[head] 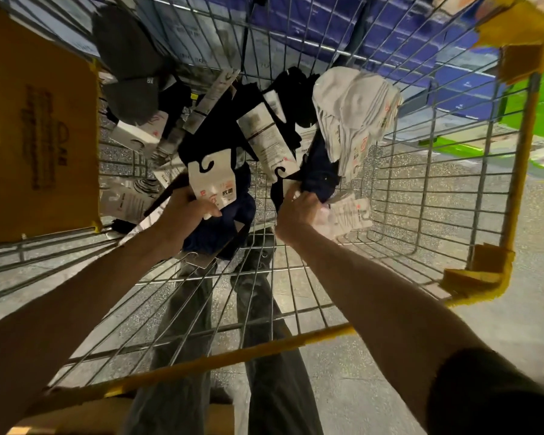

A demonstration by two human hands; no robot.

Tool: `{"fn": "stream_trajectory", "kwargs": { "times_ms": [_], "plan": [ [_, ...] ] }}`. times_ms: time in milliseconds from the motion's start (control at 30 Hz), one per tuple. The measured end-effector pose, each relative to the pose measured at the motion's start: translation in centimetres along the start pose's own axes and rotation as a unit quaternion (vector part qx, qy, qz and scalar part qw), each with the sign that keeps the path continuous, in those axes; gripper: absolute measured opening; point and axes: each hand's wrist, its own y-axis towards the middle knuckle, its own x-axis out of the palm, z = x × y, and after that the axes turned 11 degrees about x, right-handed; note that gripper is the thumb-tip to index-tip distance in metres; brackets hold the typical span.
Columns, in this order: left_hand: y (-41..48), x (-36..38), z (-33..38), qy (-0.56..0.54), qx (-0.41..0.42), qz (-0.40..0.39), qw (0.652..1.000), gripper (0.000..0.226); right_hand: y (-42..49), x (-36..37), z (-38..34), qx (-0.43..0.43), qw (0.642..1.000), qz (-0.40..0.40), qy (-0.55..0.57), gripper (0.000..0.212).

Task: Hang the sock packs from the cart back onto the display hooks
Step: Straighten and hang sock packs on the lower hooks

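- Step in hand, as I judge it: picking packs out of the cart [421, 189]; nothing is hung yet, and no display hooks show in this view.
- The left hand [186, 211] is curled round a navy pack [220, 227], with the thumb across the lower edge of its white card [212, 183]; the pack is held above the wire base, near the middle of the basket.
- The right hand [297, 210] is closed on the heap just beside it; its fingers dig into a navy bundle [322, 177]; a white-labelled pack [350, 211] lies against the knuckles, and whether that one is gripped too I cannot tell.
- Other packs lie heaped toward the far end: white socks [355, 108] at right, grey socks [129, 73] at left, black ones between; the cards point every way.
- The next move calls for lifting both hands clear of the heap without snagging other cards; then each card must be turned so its hook slot is uppermost and free to slide onto a peg.
- Socks: soft, knitted and floppy, folded in stacks. Cards: stiff, flat and white, each with a curled hook slot cut at one end; thin card may tear there if tugged.
- The cart is a rigid grid of bright steel wire with yellow plastic edging and corner bumpers; a yellow flap [38, 120] stands at left; a speckled floor [453, 171] shows through the mesh.
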Motion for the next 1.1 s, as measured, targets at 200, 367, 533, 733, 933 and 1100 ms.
{"fn": "stream_trajectory", "kwargs": {
  "times_ms": [200, 367, 533, 733, 933, 1100],
  "plan": [
    [-0.6, 0.0, 0.2, -0.025, -0.003, -0.030, 0.999, 0.031, 0.2, -0.3, 2.1, -0.075, 0.997, -0.004, 0.004, 0.079],
    [0.0, -0.3, 0.4, -0.033, -0.028, -0.004, 0.999, 0.033, -0.4, -5.6, 7.9, -0.118, 0.992, -0.004, 0.037, 0.031],
    [1.3, -1.8, 0.9, -0.070, 0.003, 0.063, 0.996, 0.045, -2.3, -10.9, 10.9, -0.154, 0.984, 0.052, -0.078, 0.024],
    [2.6, -2.4, 2.9, 0.015, 0.091, 0.114, 0.989, 0.054, -5.7, -16.0, 11.7, -0.275, 0.944, 0.037, -0.177, 0.025],
    [2.6, -0.6, 6.0, 0.033, 0.117, -0.063, 0.991, 0.051, -6.9, -21.4, 9.2, -0.391, 0.890, -0.209, -0.105, 0.017],
    [0.8, 2.3, 5.5, -0.063, -0.011, -0.187, 0.980, 0.038, -4.2, -21.2, 6.8, -0.390, 0.907, -0.138, 0.079, 0.020]
  ]
}}
